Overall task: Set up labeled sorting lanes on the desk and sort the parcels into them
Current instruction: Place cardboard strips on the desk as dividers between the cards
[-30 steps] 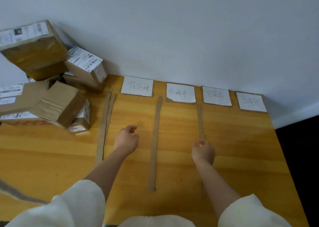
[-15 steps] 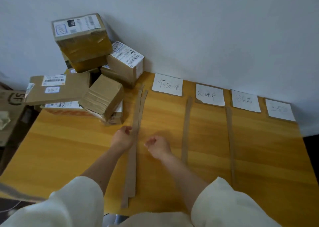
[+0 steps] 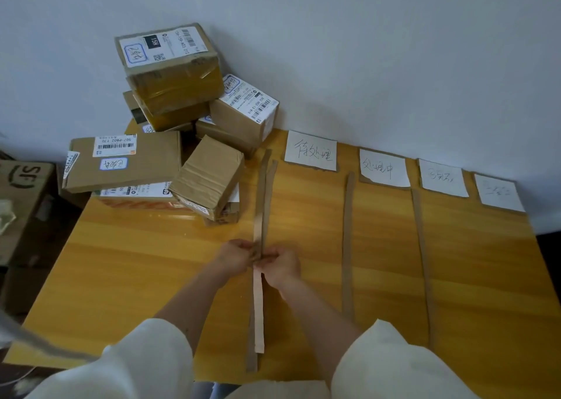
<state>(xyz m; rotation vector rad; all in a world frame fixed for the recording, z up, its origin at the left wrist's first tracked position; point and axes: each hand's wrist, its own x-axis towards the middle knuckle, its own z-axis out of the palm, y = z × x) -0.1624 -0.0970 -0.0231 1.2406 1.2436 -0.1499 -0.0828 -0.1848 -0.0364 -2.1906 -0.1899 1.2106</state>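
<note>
Two long cardboard strips [image 3: 261,204] lie overlapped on the wooden desk [image 3: 151,262], just right of the parcel pile [image 3: 170,131]. My left hand [image 3: 235,254] and my right hand [image 3: 280,265] meet at their middle, and both pinch the strips. Two more strips lie flat as lane dividers: one [image 3: 348,240] in the middle, another [image 3: 422,262] further right. Several white handwritten labels line the wall edge, among them one [image 3: 311,150], a second [image 3: 384,168] and a third [image 3: 441,177]. The parcels are brown taped boxes with shipping labels, stacked at the desk's back left.
A large brown carton [image 3: 21,192] stands on the floor left of the desk. The wall runs right behind the labels. The desk's right edge [image 3: 543,277] drops to a dark floor. My white sleeves cover the near edge.
My right hand left the right-hand divider strip and came across to the left pair of strips. My left hand moved there too. Both now grip the strips. My view swung left.
</note>
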